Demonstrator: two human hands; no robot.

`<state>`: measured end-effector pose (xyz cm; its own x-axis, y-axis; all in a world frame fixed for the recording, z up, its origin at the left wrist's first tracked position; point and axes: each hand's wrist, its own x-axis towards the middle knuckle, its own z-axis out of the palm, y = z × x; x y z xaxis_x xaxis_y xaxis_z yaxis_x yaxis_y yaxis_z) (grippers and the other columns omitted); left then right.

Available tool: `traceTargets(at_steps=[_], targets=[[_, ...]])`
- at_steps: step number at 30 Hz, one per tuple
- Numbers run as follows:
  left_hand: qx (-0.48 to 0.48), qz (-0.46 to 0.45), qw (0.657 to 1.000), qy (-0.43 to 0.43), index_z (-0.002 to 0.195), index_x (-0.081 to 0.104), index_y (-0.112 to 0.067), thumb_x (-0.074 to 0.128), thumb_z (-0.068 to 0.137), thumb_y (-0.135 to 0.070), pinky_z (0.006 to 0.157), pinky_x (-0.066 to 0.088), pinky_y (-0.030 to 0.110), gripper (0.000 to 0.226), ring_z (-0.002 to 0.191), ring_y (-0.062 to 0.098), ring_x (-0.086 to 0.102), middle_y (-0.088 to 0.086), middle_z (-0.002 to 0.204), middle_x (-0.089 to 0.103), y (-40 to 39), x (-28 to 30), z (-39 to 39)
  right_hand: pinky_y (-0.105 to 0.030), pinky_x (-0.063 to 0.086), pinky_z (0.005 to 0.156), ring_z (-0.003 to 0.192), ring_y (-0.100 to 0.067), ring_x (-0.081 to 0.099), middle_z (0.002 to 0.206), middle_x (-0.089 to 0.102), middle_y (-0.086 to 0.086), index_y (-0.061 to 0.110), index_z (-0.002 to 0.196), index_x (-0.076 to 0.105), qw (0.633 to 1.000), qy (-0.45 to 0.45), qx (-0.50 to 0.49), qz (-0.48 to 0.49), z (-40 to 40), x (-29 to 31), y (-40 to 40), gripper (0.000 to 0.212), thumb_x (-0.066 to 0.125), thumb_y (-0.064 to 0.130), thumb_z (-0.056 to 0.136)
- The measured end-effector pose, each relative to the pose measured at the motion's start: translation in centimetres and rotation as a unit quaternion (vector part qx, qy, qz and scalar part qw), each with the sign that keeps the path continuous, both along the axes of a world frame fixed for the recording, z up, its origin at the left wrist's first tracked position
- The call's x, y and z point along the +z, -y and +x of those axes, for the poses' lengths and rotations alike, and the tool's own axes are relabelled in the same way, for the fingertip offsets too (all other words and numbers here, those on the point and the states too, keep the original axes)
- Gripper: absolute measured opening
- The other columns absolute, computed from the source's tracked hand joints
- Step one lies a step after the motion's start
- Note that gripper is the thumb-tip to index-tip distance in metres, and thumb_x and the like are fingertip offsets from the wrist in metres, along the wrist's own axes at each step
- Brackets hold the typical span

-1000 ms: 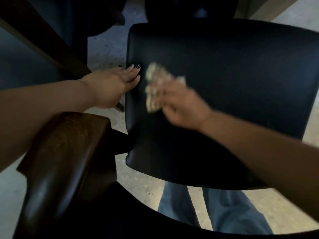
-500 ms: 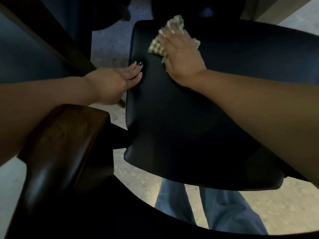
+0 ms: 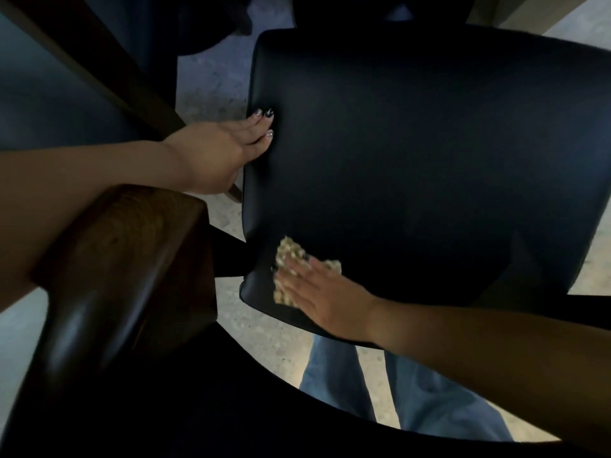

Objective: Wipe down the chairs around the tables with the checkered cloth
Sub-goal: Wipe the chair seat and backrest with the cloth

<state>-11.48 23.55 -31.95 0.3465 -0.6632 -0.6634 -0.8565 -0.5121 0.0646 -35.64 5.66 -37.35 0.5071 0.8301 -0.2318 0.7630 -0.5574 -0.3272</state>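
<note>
A chair with a black padded seat (image 3: 413, 153) fills the middle of the head view. My left hand (image 3: 218, 153) lies flat on the seat's left edge, fingers straight, steadying it. The checkered cloth (image 3: 291, 259), green and cream, is bunched on the seat's near left corner. My right hand (image 3: 324, 299) presses down on it with straight, spread fingers and covers most of it. The cloth and right hand are blurred by motion.
The chair's dark wooden backrest (image 3: 109, 276) curves across the lower left and bottom, close to my left forearm. A dark table edge (image 3: 82, 57) runs diagonally at upper left. My jeans-clad legs (image 3: 413, 398) stand on the speckled floor (image 3: 264, 345) below the seat.
My right hand has swept the cloth from the seat's far left corner down to its near left corner. The left hand stays on the seat's edge.
</note>
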Motion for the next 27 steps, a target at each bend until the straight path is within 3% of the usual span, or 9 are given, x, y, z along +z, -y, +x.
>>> traceTargets(at_steps=[3, 5, 8, 10, 12, 15, 18, 22, 27], targets=[[0.017, -0.003, 1.0, -0.008, 0.154, 0.007, -0.01, 0.044, 0.092, -0.01, 0.12, 0.01, 0.03, 0.071, 0.148, 0.015, -0.007, 0.006, 0.161, -0.009, -0.2, -0.1, 0.0, -0.046, 0.011, 0.115, 0.144, -0.034, 0.018, 0.156, 0.026, -0.012, 0.007, 0.148, 0.03, 0.998, 0.007, 0.067, -0.005, -2.5, 0.8, 0.8, 0.056, 0.014, 0.009, 0.094], [0.032, -0.007, 0.999, -0.017, 0.154, 0.006, -0.01, 0.044, 0.092, -0.008, 0.117, 0.004, 0.026, 0.072, 0.145, 0.011, -0.012, 0.005, 0.161, -0.011, -0.3, -0.3, -0.1, -0.041, 0.011, 0.117, 0.144, -0.03, 0.019, 0.154, 0.03, -0.01, 0.009, 0.146, 0.035, 0.998, -0.028, 0.026, 0.044, -1.3, 1.2, 1.4, 0.052, 0.025, 0.007, 0.095], [0.037, -0.026, 0.999, -0.02, 0.153, 0.008, -0.007, 0.044, 0.091, -0.004, 0.115, -0.001, 0.023, 0.072, 0.147, 0.015, -0.009, 0.009, 0.161, -0.008, -0.4, -0.7, -0.3, -0.046, 0.02, 0.115, 0.14, -0.04, 0.025, 0.149, 0.034, -0.023, 0.0, 0.141, 0.04, 0.955, -0.143, -0.225, 0.129, 4.7, 2.0, 2.4, 0.05, 0.043, -0.002, 0.091], [0.045, -0.041, 0.998, -0.022, 0.153, 0.01, -0.006, 0.045, 0.091, -0.002, 0.116, -0.001, 0.023, 0.071, 0.148, 0.016, -0.008, 0.01, 0.161, -0.007, -0.5, -0.8, -0.4, -0.049, 0.021, 0.114, 0.139, -0.044, 0.025, 0.148, 0.032, -0.029, -0.006, 0.141, 0.037, 0.912, -0.08, -0.38, 0.135, 10.5, 1.9, 4.3, 0.054, 0.042, -0.003, 0.088], [0.056, -0.046, 0.997, -0.026, 0.152, 0.009, -0.006, 0.045, 0.091, -0.001, 0.115, -0.003, 0.021, 0.071, 0.148, 0.016, -0.009, 0.009, 0.161, -0.007, -0.6, -0.9, -0.5, -0.05, 0.009, 0.118, 0.142, -0.046, 0.017, 0.151, 0.024, -0.03, -0.007, 0.143, 0.031, 0.895, -0.02, -0.436, 0.096, 16.8, 1.8, 6.6, 0.057, 0.037, 0.005, 0.087], [0.065, -0.038, 0.997, -0.034, 0.153, 0.006, -0.007, 0.044, 0.093, -0.001, 0.113, -0.007, 0.019, 0.071, 0.148, 0.017, -0.01, 0.009, 0.161, -0.01, -0.4, -0.8, -0.4, -0.043, 0.001, 0.119, 0.145, -0.033, 0.014, 0.154, 0.025, -0.018, 0.003, 0.146, 0.032, 0.866, 0.024, -0.498, 0.047, 23.2, 0.7, 8.7, 0.057, 0.034, 0.017, 0.091], [0.075, -0.026, 0.996, -0.032, 0.153, 0.001, -0.008, 0.046, 0.093, -0.003, 0.117, -0.005, 0.024, 0.074, 0.148, 0.019, -0.015, 0.009, 0.161, -0.015, -0.1, -0.8, -0.9, -0.046, 0.001, 0.119, 0.146, -0.032, 0.014, 0.155, 0.026, -0.015, 0.002, 0.147, 0.03, 0.872, 0.061, -0.485, 0.02, 22.9, -0.3, 8.1, 0.057, 0.036, 0.013, 0.092], [0.137, -0.04, 0.99, -0.01, 0.151, -0.009, -0.006, 0.046, 0.091, 0.004, 0.121, 0.007, 0.033, 0.083, 0.147, 0.025, -0.019, 0.013, 0.158, -0.023, -0.2, -1.3, -3.6, -0.059, 0.013, 0.114, 0.137, -0.05, 0.024, 0.145, 0.033, -0.032, -0.012, 0.138, 0.037, 0.917, 0.049, -0.383, 0.103, 16.3, -0.1, 6.6, 0.056, 0.047, -0.002, 0.083], [0.138, -0.049, 0.989, 0.023, 0.147, -0.02, -0.003, 0.046, 0.087, 0.001, 0.12, 0.009, 0.043, 0.09, 0.146, 0.031, -0.022, 0.017, 0.156, -0.026, -0.5, -2.3, -5.1, -0.056, 0.017, 0.115, 0.137, -0.046, 0.028, 0.145, 0.038, -0.027, -0.008, 0.138, 0.042, 0.963, -0.077, -0.241, 0.096, 5.3, -0.2, 2.7, 0.056, 0.027, 0.008, 0.086]])
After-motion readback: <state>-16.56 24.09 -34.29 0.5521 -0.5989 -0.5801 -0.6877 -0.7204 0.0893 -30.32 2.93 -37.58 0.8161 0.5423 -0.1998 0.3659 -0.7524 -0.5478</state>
